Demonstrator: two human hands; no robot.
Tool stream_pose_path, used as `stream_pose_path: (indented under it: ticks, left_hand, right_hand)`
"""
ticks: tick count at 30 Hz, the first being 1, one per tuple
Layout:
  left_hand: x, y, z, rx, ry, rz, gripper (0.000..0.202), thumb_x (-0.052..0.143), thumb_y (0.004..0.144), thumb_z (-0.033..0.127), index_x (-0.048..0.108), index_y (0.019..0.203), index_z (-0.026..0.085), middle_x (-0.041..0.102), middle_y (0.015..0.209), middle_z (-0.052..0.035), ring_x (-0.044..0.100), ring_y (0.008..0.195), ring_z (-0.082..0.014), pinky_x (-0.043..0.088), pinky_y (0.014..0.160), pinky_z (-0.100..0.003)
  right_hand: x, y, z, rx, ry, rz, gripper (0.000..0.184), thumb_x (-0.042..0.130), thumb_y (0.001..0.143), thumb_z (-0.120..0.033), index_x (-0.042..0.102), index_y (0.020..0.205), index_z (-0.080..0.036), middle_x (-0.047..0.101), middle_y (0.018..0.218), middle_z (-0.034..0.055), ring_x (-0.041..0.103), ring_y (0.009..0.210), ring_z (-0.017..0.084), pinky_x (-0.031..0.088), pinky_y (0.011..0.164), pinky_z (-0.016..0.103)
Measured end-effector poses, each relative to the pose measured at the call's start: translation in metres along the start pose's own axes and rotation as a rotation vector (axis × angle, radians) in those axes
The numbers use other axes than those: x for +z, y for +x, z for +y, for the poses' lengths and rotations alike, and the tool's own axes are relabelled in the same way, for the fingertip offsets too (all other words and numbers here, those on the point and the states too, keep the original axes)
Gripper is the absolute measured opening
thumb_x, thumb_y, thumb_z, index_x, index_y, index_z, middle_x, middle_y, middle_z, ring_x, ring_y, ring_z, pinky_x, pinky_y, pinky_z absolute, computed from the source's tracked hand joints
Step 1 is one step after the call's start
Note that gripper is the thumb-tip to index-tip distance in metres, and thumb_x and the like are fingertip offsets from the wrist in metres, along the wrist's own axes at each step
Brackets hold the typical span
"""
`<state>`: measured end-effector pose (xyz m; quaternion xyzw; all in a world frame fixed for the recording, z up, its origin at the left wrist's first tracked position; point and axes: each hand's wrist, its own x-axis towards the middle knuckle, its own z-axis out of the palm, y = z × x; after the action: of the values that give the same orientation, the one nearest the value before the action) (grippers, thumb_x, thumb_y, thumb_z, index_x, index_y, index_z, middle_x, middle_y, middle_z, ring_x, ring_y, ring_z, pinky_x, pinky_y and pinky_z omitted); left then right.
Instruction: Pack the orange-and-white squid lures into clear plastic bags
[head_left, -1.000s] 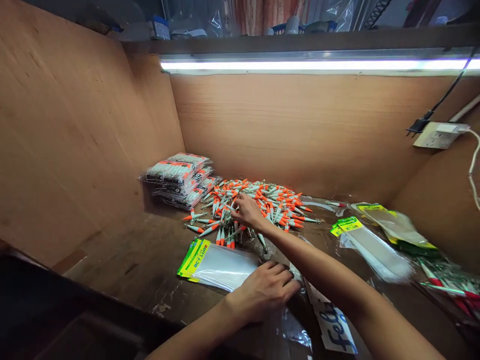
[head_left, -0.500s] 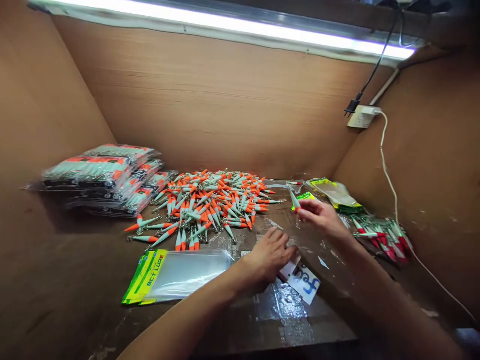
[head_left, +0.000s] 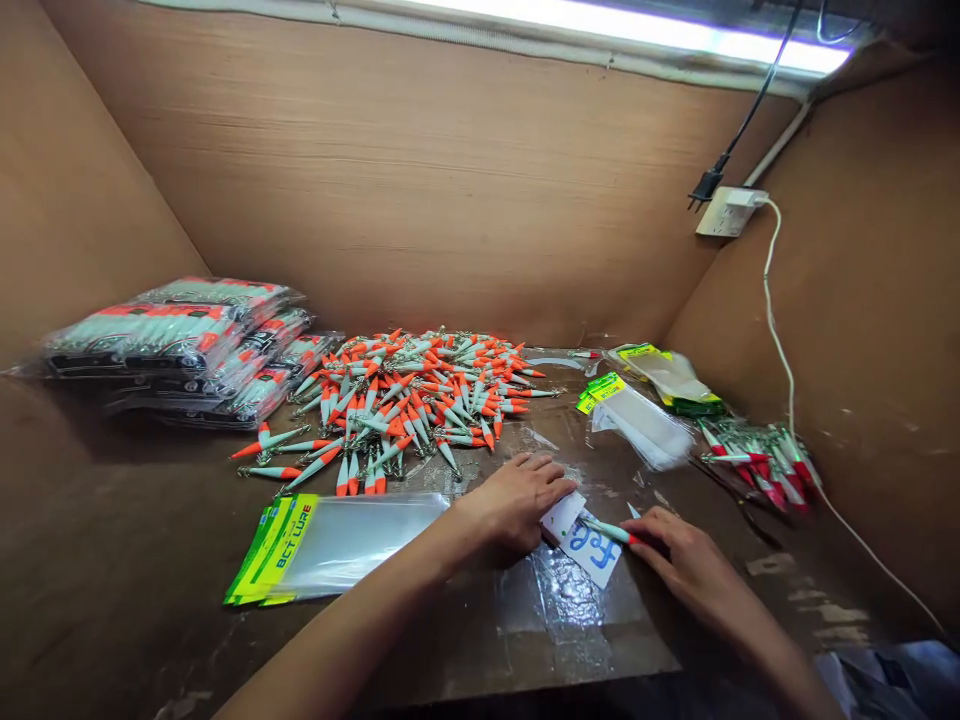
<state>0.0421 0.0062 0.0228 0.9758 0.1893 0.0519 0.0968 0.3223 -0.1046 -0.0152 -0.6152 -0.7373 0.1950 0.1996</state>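
My right hand (head_left: 675,550) pinches a squid jig (head_left: 616,532) by its orange end. The jig's pale body lies level, and its hook end points left over a white card (head_left: 598,558) with blue handwriting. My left hand (head_left: 525,500) is closed over a smaller white piece (head_left: 564,515) at the card's left edge. Its thumb and the undersides of the fingers are hidden. Behind my left hand lies a heap of orange-and-pale squid jigs (head_left: 420,400). Clear packets with yellow-green "BCT LURE" headers (head_left: 292,545) lie left of my hands.
Bagged jigs (head_left: 172,340) are stacked at the back left. More clear packets (head_left: 649,420) lie at the back right, near a pile of red-and-white jigs (head_left: 757,465). A white cable (head_left: 780,350) runs down from the wall socket (head_left: 731,212). Clear tape covers part of the table.
My right hand has come down and toward me, bringing the squid jig from above the right-hand packets to the white card. My left hand stays near the card. The view has shifted slightly.
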Motion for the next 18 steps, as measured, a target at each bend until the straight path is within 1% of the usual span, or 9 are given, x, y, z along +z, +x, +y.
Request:
stream_pose_path:
  ticks: [2,4,7,9,12,15,16,17,18]
  left_hand:
    - [-0.005,-0.004,0.007,-0.041,0.009,0.028,0.073,0.069,0.073,0.036,0.044,0.140,0.019,0.058,0.121,-0.0140,0.056,0.115,-0.0333,0.045,0.098,-0.044]
    - [-0.007,-0.016,0.015,-0.106,0.003,0.067,0.075,0.070,0.075,0.039,0.040,0.141,0.020,0.056,0.120,-0.0133,0.058,0.107,-0.0314,0.049,0.092,-0.042]
    - [-0.004,-0.042,0.022,-0.203,-0.025,0.118,0.079,0.070,0.075,0.033,0.035,0.145,0.023,0.053,0.124,-0.0115,0.056,0.109,-0.0302,0.050,0.092,-0.040]
    - [0.000,-0.058,0.023,-0.257,-0.053,0.152,0.083,0.071,0.074,0.031,0.032,0.147,0.024,0.052,0.127,-0.0108,0.055,0.112,-0.0299,0.050,0.094,-0.041]
    - [0.007,-0.076,0.021,-0.319,-0.100,0.210,0.087,0.072,0.074,0.030,0.029,0.149,0.025,0.050,0.132,-0.0114,0.053,0.118,-0.0304,0.048,0.098,-0.042]
    - [0.012,-0.084,0.015,-0.348,-0.149,0.235,0.089,0.074,0.072,0.033,0.030,0.149,0.025,0.049,0.136,-0.0125,0.052,0.122,-0.0313,0.048,0.099,-0.043]
    - [0.013,-0.086,0.013,-0.353,-0.161,0.231,0.089,0.074,0.072,0.035,0.031,0.148,0.025,0.049,0.136,-0.0125,0.053,0.121,-0.0313,0.049,0.099,-0.043]
    - [0.013,-0.086,0.012,-0.358,-0.166,0.227,0.089,0.075,0.071,0.036,0.032,0.148,0.026,0.050,0.136,-0.0124,0.054,0.120,-0.0312,0.049,0.098,-0.043]
    - [0.012,-0.087,0.010,-0.364,-0.164,0.225,0.089,0.076,0.071,0.037,0.032,0.148,0.026,0.050,0.136,-0.0123,0.054,0.119,-0.0311,0.050,0.098,-0.043]
  right_hand:
    - [0.012,0.005,-0.017,-0.046,-0.038,0.032,0.021,0.055,0.096,-0.038,0.074,0.099,-0.030,0.069,0.096,0.0080,0.066,0.089,0.025,0.052,0.079,0.037]
    - [0.026,0.012,-0.038,-0.120,-0.068,0.054,0.019,0.056,0.096,-0.037,0.073,0.097,-0.029,0.069,0.094,0.0081,0.064,0.088,0.025,0.051,0.079,0.038]
    - [0.040,0.023,-0.064,-0.265,-0.091,0.027,0.017,0.056,0.097,-0.031,0.072,0.097,-0.030,0.068,0.093,0.0077,0.062,0.089,0.025,0.049,0.077,0.037]
    - [0.041,0.030,-0.076,-0.367,-0.099,-0.035,0.019,0.054,0.098,-0.028,0.073,0.096,-0.030,0.068,0.093,0.0072,0.062,0.090,0.025,0.048,0.077,0.036]
    - [0.024,0.047,-0.086,-0.505,-0.070,-0.197,0.022,0.051,0.099,-0.026,0.073,0.099,-0.030,0.070,0.096,0.0059,0.062,0.094,0.023,0.047,0.082,0.035]
    - [-0.006,0.081,-0.086,-0.528,0.040,-0.376,0.021,0.054,0.098,-0.029,0.074,0.104,-0.029,0.072,0.100,0.0043,0.065,0.093,0.020,0.048,0.084,0.030]
    - [-0.015,0.097,-0.085,-0.486,0.069,-0.369,0.022,0.053,0.098,-0.030,0.074,0.105,-0.027,0.072,0.098,0.0041,0.066,0.090,0.019,0.049,0.082,0.029]
    - [-0.021,0.115,-0.085,-0.449,0.081,-0.326,0.024,0.051,0.099,-0.031,0.074,0.103,-0.025,0.072,0.095,0.0041,0.066,0.086,0.018,0.050,0.078,0.028]
    - [-0.025,0.136,-0.086,-0.418,0.071,-0.208,0.025,0.050,0.099,-0.032,0.074,0.101,-0.023,0.072,0.093,0.0046,0.066,0.084,0.018,0.050,0.076,0.028]
